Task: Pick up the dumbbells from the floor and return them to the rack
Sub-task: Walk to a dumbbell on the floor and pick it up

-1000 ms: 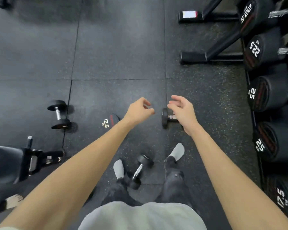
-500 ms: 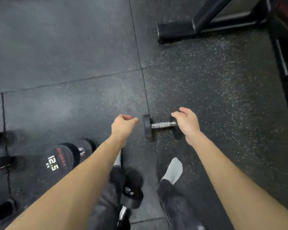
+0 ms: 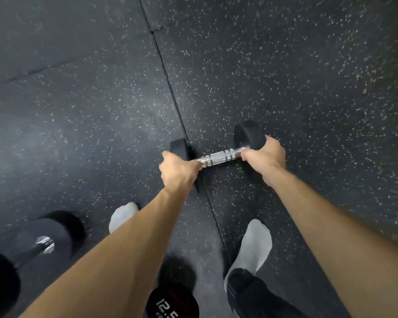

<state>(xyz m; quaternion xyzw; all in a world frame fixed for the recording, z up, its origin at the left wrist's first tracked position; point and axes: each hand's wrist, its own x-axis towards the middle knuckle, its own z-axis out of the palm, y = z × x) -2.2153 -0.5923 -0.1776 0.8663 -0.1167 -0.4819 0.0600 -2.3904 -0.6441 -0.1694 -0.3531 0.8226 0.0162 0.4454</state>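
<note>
A small black dumbbell (image 3: pixel 218 158) with a chrome handle lies across a seam in the dark speckled rubber floor. My left hand (image 3: pixel 178 172) grips its left end, fingers curled over the black head and the start of the handle. My right hand (image 3: pixel 264 158) grips the right end, curled round the handle where it meets the other black head. The middle of the chrome handle shows between my hands. The rack is out of view.
A larger black dumbbell (image 3: pixel 40 243) lies at the lower left. Another dumbbell head marked 12.5 (image 3: pixel 170 305) shows at the bottom between my feet. My feet in grey socks (image 3: pixel 254 246) stand just behind the gripped dumbbell.
I have bent lower and both hands have closed on the small dumbbell's ends. Half a second ago the left hand was beside it and the right hand hovered at its right end.
</note>
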